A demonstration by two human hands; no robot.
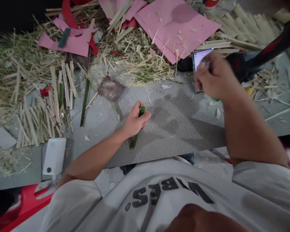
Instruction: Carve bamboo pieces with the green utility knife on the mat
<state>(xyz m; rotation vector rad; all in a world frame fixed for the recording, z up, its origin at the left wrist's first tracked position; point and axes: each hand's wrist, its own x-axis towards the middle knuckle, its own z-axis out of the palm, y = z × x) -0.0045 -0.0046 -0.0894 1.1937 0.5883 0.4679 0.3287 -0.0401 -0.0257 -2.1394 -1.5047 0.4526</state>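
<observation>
My left hand (137, 119) is closed around a short green bamboo stick (135, 139), its lower end tilted toward me over the grey work surface. My right hand (214, 77) is raised at the right, partly in front of a phone (203, 55) with a lit screen. Its fingers are curled in and somewhat blurred; what they hold, if anything, I cannot make out. Left of my left hand lie a brown square sheet (111, 88) and a longer green bamboo strip (85, 103).
Pale split sticks (36, 120) lie piled at the left, near a white power bank-like device (54, 157). Shavings (132, 61) and pink paper (176, 25) cover the back. A dark stand arm (273, 48) crosses at right. A red chair (29, 203) is at lower left.
</observation>
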